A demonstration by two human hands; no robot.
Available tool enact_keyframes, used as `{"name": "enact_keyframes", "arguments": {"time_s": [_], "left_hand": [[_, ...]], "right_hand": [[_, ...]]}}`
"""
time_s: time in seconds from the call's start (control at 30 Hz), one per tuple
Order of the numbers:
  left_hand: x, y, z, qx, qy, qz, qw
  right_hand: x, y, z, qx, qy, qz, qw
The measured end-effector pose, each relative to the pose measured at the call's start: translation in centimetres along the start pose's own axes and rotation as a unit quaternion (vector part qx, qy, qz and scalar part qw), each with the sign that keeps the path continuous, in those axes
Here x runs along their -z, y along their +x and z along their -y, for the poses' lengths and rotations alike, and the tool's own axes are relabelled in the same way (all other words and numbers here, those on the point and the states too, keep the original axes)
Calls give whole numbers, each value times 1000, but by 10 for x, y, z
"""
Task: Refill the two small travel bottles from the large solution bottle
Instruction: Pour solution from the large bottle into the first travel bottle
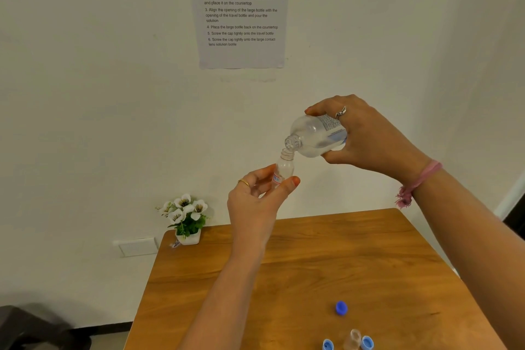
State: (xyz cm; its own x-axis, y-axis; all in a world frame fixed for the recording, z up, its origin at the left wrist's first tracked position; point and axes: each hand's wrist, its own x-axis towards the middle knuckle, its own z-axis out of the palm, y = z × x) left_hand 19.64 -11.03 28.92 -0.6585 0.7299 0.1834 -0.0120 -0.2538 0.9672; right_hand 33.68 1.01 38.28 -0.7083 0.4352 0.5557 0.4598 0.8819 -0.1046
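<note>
Above wooden table (pixel 326 264), both hands up. Right hand (pixel 366 133) wrapped round big bottle (pixel 315 136), clear plastic, tipped sideways, open threaded neck right over small bottle (pixel 284 169). Left hand (pixel 255 202) pinching small bottle upright between thumb and fingers; clear, red-blue label, print too blurry. Second small bottle (pixel 353 339) uncapped near front edge between two light blue caps (pixel 367 342), darker blue cap (pixel 341 307) behind. Wall sheet (pixel 241 8) reads "Unscrew the cap of the large contact lens solution bottle". White walls, potted white flowers (pixel 186 216) at far corner.

Clear large bottle (pixel 315 136) tilted, uncapped mouth touching upright small travel bottle (pixel 284 167); second travel bottle (pixel 353 339) on table.
</note>
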Motion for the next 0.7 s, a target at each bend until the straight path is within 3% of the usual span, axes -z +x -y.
{"name": "enact_keyframes", "arguments": {"time_s": [0.7], "left_hand": [[-1, -1, 0, 1, -7, -8, 1000]], "right_hand": [[0, 1, 0, 12, -1, -5, 1000]]}}
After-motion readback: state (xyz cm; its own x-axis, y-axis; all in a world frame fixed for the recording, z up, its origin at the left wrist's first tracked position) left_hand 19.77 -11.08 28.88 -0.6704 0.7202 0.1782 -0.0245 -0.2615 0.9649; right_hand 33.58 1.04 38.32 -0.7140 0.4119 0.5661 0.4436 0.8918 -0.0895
